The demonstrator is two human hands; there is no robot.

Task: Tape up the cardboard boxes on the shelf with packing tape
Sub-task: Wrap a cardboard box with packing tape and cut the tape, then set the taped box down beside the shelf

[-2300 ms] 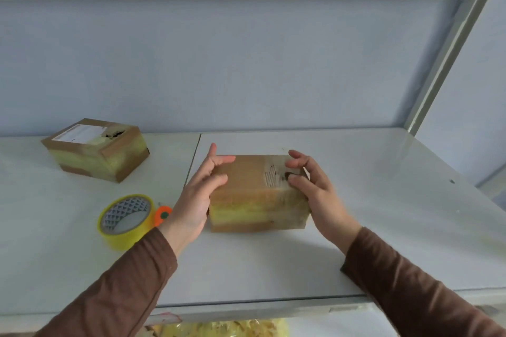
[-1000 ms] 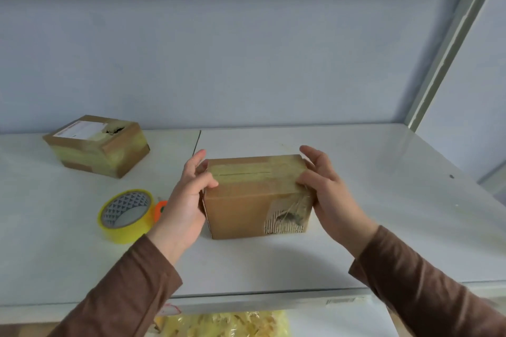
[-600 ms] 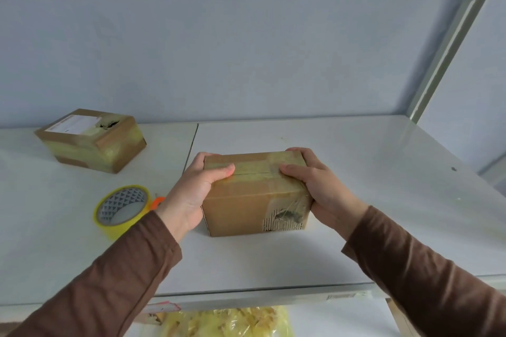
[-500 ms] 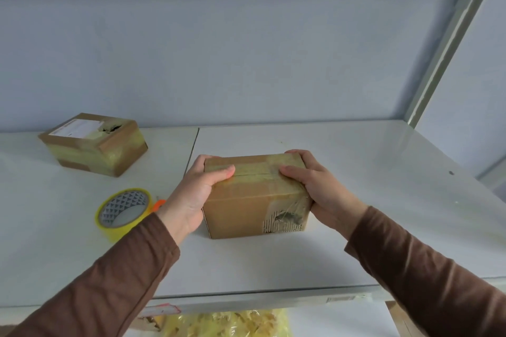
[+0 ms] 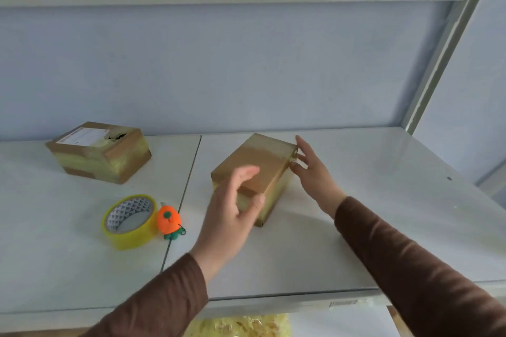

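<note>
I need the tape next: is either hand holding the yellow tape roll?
No, the tape roll lies on the shelf apart from the left hand and right hand.

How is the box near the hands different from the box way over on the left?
The near box shows a plain brown top; the far box has a white label and a torn hole on top. The near box has the left hand and right hand at it; the far box stands alone. Both are brown cardboard with yellowish tape, resting on the shelf.
</note>
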